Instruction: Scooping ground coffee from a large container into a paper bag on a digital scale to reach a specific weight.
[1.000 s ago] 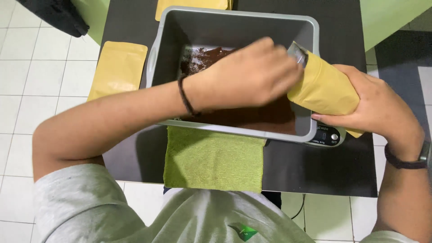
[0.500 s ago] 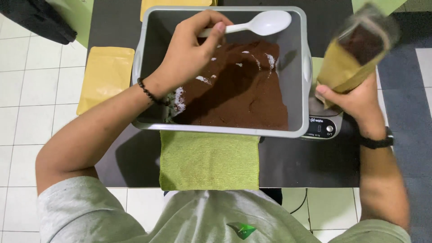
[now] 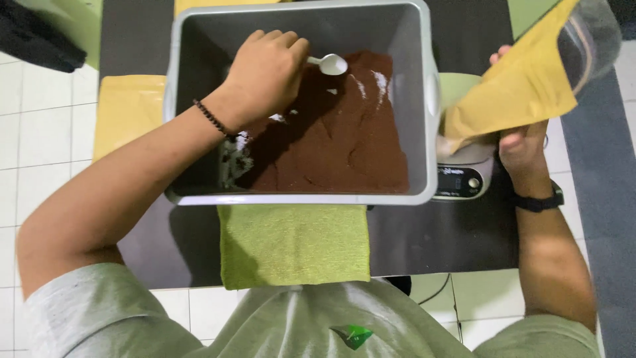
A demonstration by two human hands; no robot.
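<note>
We see our left hand [image 3: 265,73] closed around the handle of a small white plastic spoon [image 3: 329,63], reaching into the grey plastic tub [image 3: 424,132] from about its nine o'clock side, with the spoon's bowl resting just above the brown powder [image 3: 338,142] near the tub's twelve o'clock edge. The powder fills the right half and the floor of the tub, banked toward three o'clock. Our right hand [image 3: 523,142] is wrapped around the lower part of a yellow stand-up pouch [image 3: 523,93], held tilted and raised at the tub's three o'clock, directly above a small digital scale [image 3: 464,179] on the dark bench [image 3: 437,238]; the pouch's open, clear-lined mouth points up toward one o'clock. A green cloth [image 3: 295,245] hangs off the bench at six o'clock, and a flat yellow pouch [image 3: 126,113] lies at nine o'clock. We judge the step in hand to be scooping powder for the pouch. The next move would call for a level spoonful and the pouch mouth brought close and steady, so nothing spills on the scale.
</note>
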